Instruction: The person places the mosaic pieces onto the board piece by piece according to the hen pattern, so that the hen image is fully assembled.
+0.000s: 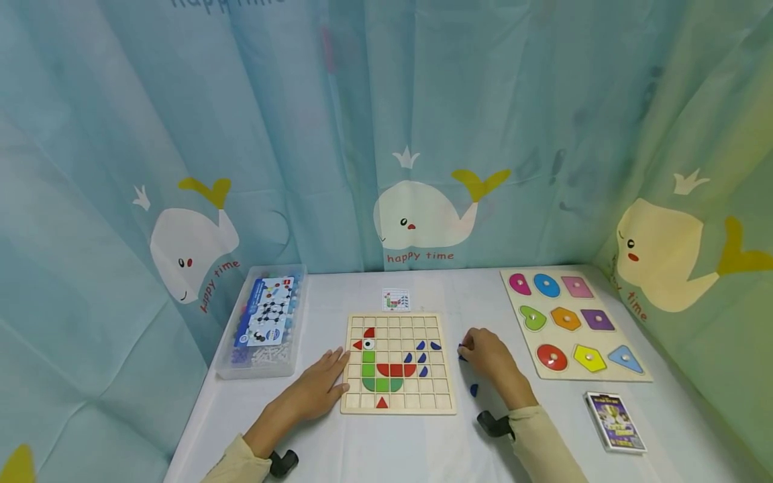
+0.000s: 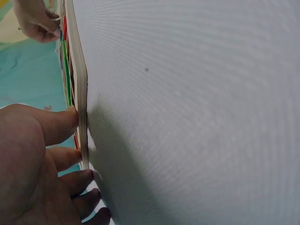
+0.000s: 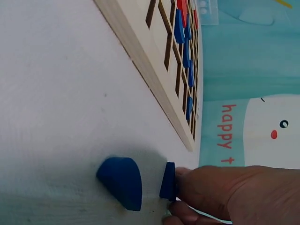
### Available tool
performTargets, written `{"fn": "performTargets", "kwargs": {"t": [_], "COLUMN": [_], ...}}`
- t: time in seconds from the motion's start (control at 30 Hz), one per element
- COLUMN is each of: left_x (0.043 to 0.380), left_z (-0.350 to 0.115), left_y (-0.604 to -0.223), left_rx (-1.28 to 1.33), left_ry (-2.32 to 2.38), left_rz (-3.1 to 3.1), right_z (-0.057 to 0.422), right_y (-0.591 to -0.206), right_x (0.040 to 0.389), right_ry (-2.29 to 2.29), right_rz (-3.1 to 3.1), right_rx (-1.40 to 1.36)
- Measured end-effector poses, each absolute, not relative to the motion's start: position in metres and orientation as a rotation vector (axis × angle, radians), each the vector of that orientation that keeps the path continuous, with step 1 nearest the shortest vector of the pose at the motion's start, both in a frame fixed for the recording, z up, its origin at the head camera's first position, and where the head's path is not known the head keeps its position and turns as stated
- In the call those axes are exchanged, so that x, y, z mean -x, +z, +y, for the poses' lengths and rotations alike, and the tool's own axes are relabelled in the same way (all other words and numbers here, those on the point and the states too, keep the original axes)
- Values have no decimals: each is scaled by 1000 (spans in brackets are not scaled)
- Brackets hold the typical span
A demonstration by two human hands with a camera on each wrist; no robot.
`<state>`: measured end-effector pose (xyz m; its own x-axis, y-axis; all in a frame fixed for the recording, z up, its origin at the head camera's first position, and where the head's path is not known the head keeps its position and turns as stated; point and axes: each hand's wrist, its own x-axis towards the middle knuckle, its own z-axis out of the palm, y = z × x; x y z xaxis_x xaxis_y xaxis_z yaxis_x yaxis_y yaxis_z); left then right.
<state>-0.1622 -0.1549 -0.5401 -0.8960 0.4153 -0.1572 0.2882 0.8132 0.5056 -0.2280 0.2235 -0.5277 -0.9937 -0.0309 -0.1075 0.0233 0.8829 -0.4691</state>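
A wooden grid board (image 1: pixel 447 397) lies on the white table, with red, green and blue pieces forming a bird in its cells. My left hand (image 1: pixel 317 386) rests at the board's left edge, and its outstretched fingers (image 2: pixel 65 158) touch the rim in the left wrist view. To the right of the board, my right hand (image 1: pixel 492 359) pinches a small blue piece (image 3: pixel 168 182) at the fingertips, low over the tabletop. Another blue piece (image 1: pixel 474 390), with one curved side, lies on the table closer to me. A small pattern card (image 1: pixel 396 300) showing the same bird lies behind the board.
On the left stands a clear plastic box (image 1: pixel 262 322) with a blue label. A shape puzzle board (image 1: pixel 576 325) with several knobbed pieces occupies the back right. In front of it is a purple card box (image 1: pixel 614 422). A blue whale-print curtain (image 1: pixel 338 134) hangs behind the table.
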Motion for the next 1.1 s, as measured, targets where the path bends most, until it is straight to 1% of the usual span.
{"fn": "performTargets", "kwargs": {"t": [0.33, 0.83, 1.1], "left_x": [162, 163, 164], "left_z": [-155, -154, -154], "left_y": [-543, -542, -543], "left_rx": [-550, -537, -527], "left_ry": [692, 697, 700], "left_rz": [2741, 2742, 2746], "right_z": [218, 177, 172], "right_y": [-526, -527, -528], "right_x": [227, 214, 207], "right_ry": [-779, -939, -930], "right_rz": [2962, 2919, 2942], "right_rx": [1, 75, 132]}}
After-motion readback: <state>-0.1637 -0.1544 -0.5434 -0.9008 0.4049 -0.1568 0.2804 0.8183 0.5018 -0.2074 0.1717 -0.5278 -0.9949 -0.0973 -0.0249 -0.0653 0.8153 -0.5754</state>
